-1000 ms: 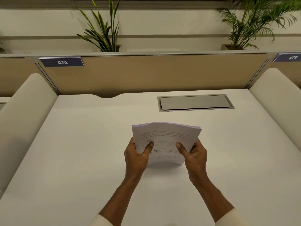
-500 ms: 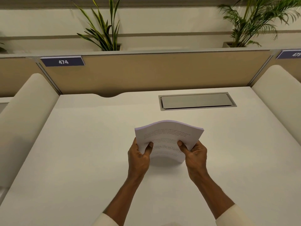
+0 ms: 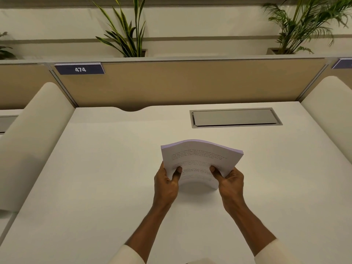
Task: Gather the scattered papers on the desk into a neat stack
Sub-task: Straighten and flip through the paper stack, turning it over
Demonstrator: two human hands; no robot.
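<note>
Left hand point(image 3: 166, 184): grip closed on the left near edge of the paper stack point(image 3: 202, 159), thumb on the front sheet, fingers hidden behind. Right hand point(image 3: 230, 184): mirrored grip on the right near edge, thumb forward. Both forearms bare, extended side by side and apart, light sleeves at the near frame edge.

White desk point(image 3: 106, 187), stack's point(image 3: 200, 161) edge resting.

Illumination even and warm, moderately dim. Soft shadow lies on the desk point(image 3: 95, 187) just beneath the stack of papers point(image 3: 202, 159), between both hands. Wide-angle bowing bends the partition point(image 3: 190, 82) beyond the hands. Print on the papers blurred, illegible.
</note>
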